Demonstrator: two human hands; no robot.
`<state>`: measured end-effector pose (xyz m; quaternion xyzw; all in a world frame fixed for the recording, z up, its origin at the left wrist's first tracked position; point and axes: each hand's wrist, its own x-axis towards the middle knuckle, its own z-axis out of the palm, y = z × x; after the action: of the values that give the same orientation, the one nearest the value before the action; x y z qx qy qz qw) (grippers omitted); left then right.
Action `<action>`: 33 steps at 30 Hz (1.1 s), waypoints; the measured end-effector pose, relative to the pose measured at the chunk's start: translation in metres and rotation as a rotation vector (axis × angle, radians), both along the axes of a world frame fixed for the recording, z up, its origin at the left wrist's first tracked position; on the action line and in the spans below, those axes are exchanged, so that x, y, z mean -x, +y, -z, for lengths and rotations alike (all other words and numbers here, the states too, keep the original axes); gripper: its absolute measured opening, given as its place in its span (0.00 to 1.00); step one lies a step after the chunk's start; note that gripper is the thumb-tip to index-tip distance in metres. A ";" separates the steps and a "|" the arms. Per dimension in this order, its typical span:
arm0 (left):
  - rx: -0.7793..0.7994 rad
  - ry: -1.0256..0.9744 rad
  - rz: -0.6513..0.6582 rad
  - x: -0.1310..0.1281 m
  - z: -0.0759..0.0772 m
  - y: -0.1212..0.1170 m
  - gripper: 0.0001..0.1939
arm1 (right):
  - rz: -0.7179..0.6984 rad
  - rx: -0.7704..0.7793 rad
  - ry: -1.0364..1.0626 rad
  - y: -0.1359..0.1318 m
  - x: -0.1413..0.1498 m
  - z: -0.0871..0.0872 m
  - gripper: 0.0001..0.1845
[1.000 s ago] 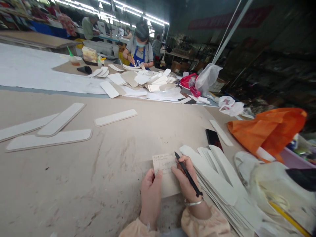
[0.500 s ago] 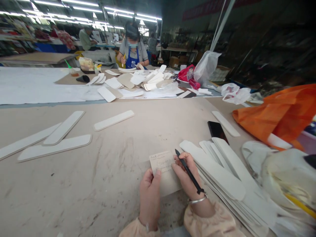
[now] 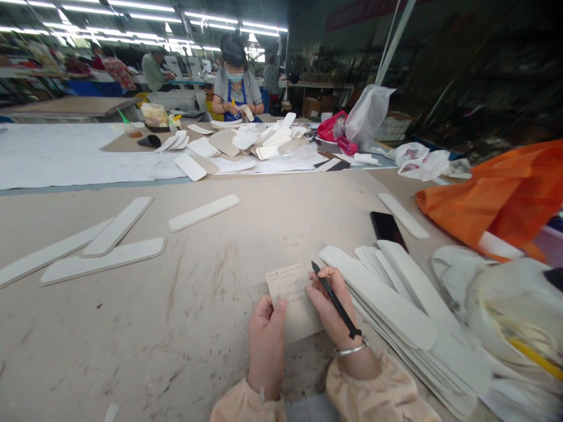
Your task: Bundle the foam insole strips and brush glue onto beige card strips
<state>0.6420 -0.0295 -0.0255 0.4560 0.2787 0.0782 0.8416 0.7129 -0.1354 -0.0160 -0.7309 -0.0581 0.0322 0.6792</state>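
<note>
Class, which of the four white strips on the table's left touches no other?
The rightmost strip of those four lies alone; the other three strips overlap.

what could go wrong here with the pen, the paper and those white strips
The fanned stack of white strips lies close beside the right hand, so a sideways move might knock it askew. The phone lies by the stack's far end; sliding strips could perhaps push it. The black pen points its tip past the edge of the handwritten paper, so a slip might miss the paper and mark something else.
</note>
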 end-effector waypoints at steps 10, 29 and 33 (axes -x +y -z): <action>-0.006 0.026 -0.052 -0.003 -0.002 0.001 0.14 | -0.058 0.046 0.014 -0.002 -0.001 0.002 0.16; 0.131 0.156 -0.219 -0.010 0.013 0.008 0.30 | 0.197 0.748 -0.436 -0.061 -0.213 -0.073 0.14; 0.142 0.130 -0.120 -0.009 0.015 0.003 0.26 | 0.312 0.888 -0.298 -0.099 -0.247 -0.028 0.14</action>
<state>0.6509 -0.0260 -0.0410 0.3819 0.3646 0.0788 0.8456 0.9603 -0.2341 0.0116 -0.9465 -0.0252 -0.1532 0.2830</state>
